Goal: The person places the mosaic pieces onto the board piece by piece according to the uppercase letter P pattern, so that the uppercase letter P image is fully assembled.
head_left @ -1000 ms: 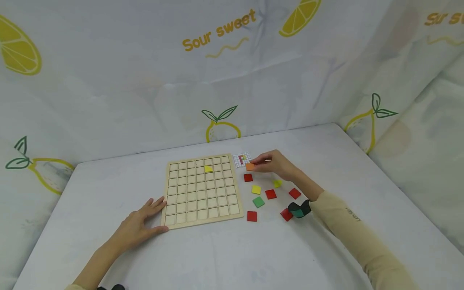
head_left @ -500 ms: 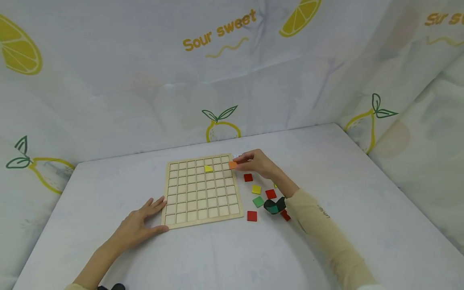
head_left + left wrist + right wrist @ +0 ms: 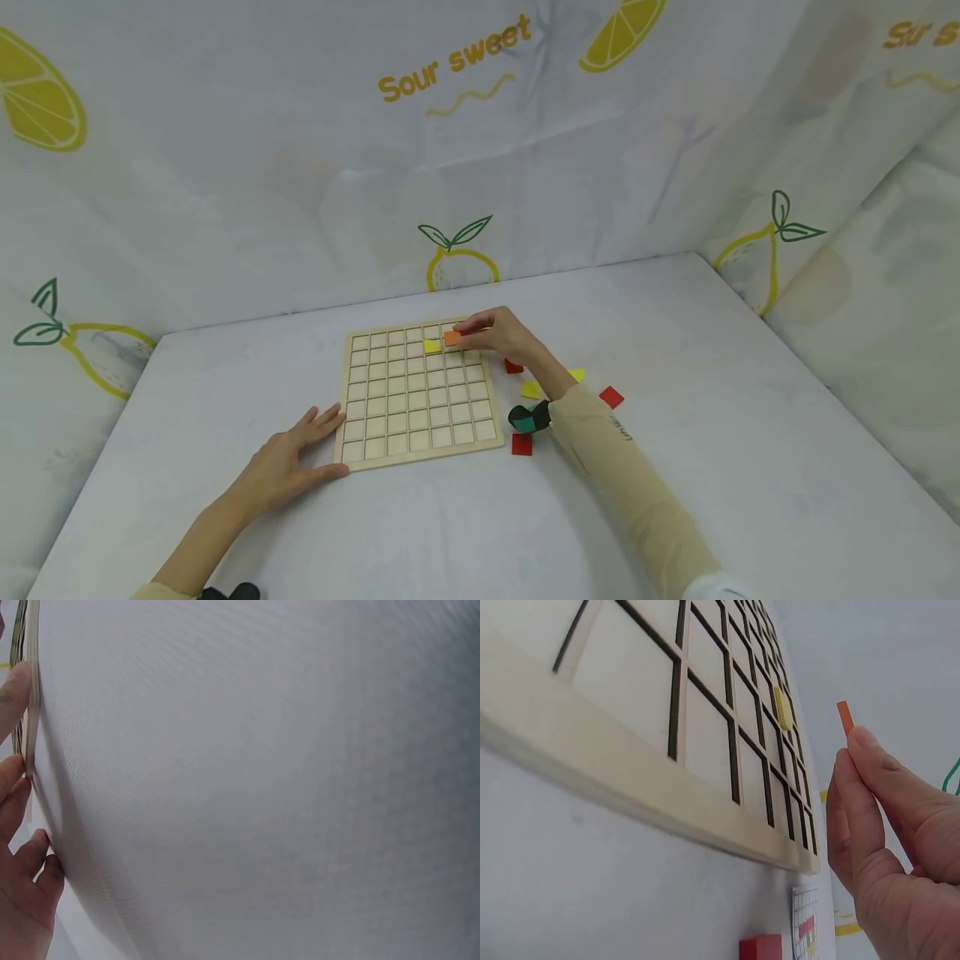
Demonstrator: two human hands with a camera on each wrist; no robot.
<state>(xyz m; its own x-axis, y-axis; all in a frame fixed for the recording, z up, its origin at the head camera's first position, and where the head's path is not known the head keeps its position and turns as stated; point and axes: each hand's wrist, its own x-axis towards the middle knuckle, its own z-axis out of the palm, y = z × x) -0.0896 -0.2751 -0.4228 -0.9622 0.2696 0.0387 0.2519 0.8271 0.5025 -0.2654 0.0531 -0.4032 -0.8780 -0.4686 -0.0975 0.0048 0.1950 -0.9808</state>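
Left hand [image 3: 285, 467] rests with fingers extended against the grid board [image 3: 397, 406] while the right hand [image 3: 498, 335] pinches an orange tile [image 3: 452, 338] above it, near a yellow piece [image 3: 432, 347] that a tilted or sideways release could jostle.

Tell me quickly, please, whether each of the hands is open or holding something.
Left hand: open, touching the edge of the wooden board.
Right hand: closed, pinching an orange tile.

We note the left hand [image 3: 16, 889] touching the edge of the board [image 3: 32, 645]. White cloth [image 3: 247, 772] fills most of our view.
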